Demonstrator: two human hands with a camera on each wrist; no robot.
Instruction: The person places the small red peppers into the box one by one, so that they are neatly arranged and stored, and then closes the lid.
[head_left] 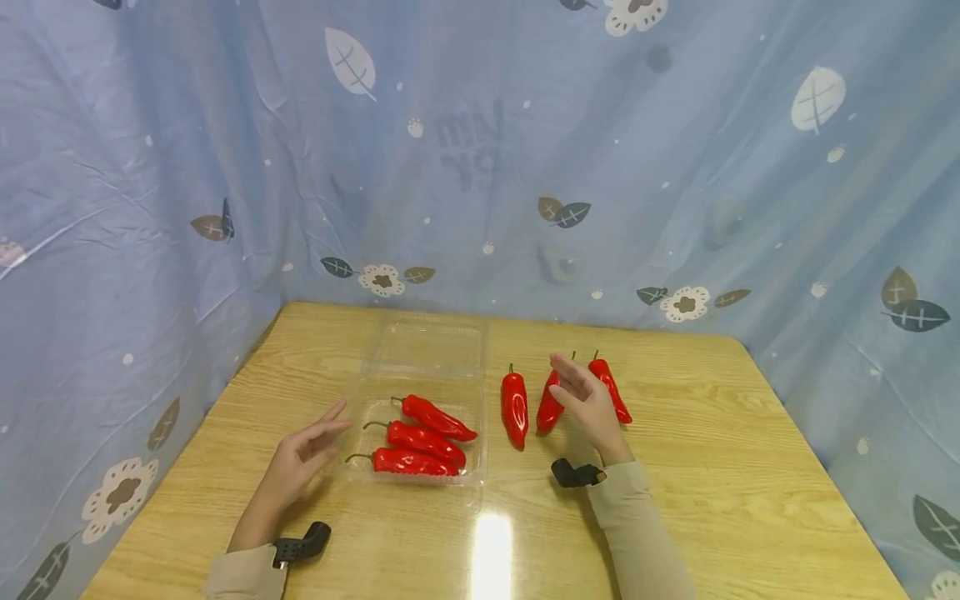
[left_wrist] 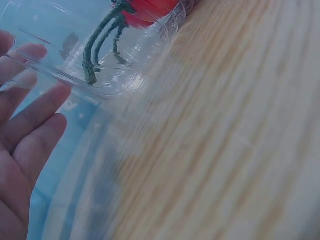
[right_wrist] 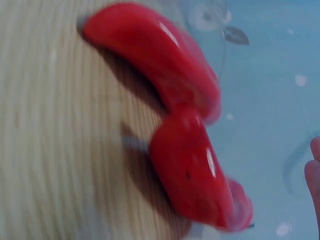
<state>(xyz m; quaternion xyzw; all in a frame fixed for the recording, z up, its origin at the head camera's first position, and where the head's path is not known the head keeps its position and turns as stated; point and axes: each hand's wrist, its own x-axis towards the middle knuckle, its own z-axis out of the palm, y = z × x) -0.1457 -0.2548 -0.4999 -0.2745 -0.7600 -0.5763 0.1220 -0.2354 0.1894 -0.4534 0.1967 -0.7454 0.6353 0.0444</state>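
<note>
1. I see the clear box [head_left: 471,408] on the desk [head_left: 712,483], its unfolded lid [head_left: 431,348] behind it.
2. Three red peppers [head_left: 423,442] lie inside the box; three loose peppers [head_left: 514,408] lie right of it.
3. Of the hands, the left hand [head_left: 300,458] is released, just left of the box; I cannot tell if it touches.
4. The right hand [head_left: 592,408], right of the box, is released too, partly hiding the middle loose pepper.

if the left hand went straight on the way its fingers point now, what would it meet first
Most likely the left side of the clear plastic container; depth is unclear, so the left hand might pass above its rim.
</note>
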